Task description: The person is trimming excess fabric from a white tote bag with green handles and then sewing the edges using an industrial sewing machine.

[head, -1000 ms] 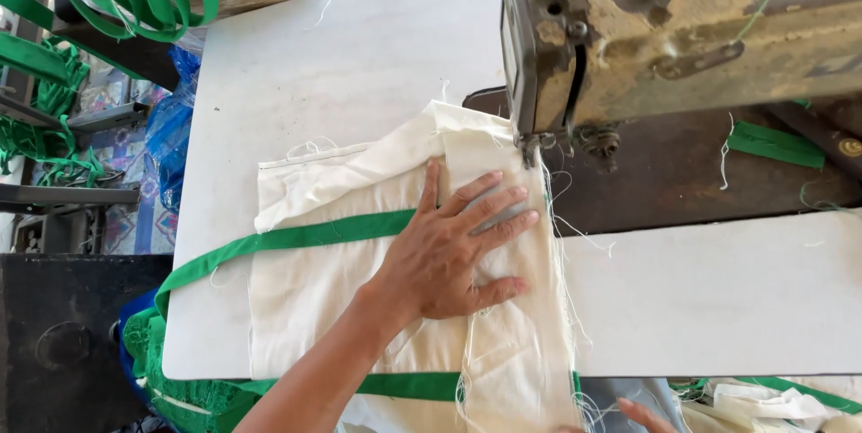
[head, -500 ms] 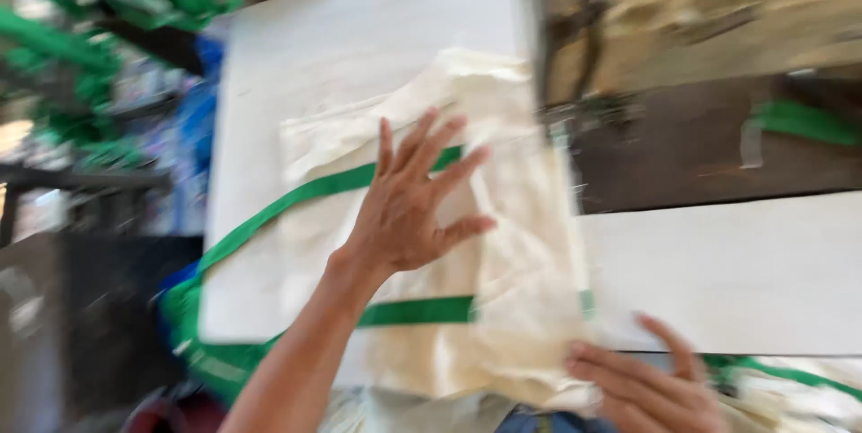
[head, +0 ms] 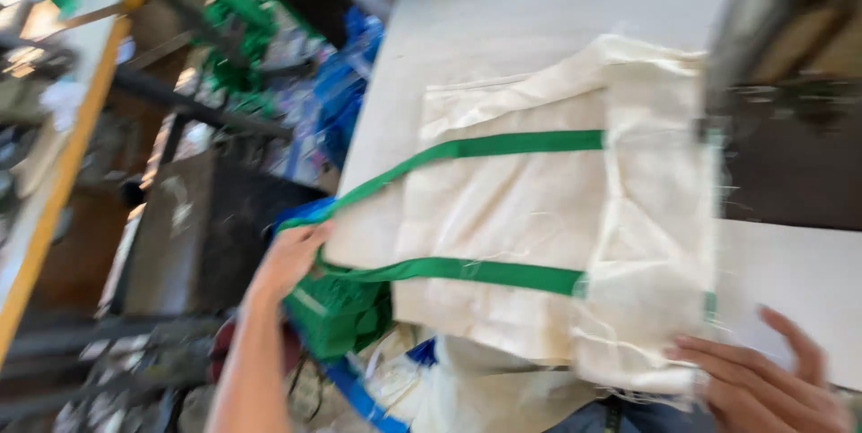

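The left hand (head: 292, 258) grips the green strap (head: 467, 270) off the table edge (head: 359, 173); the right hand (head: 763, 384), fingers spread, touches the cream bag (head: 539, 209)'s near hem.

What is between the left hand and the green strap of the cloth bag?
Nothing visible. The left hand is already at the green strap, at the loop that hangs past the edge of the table. The right hand touches the near edge of the cloth bag.
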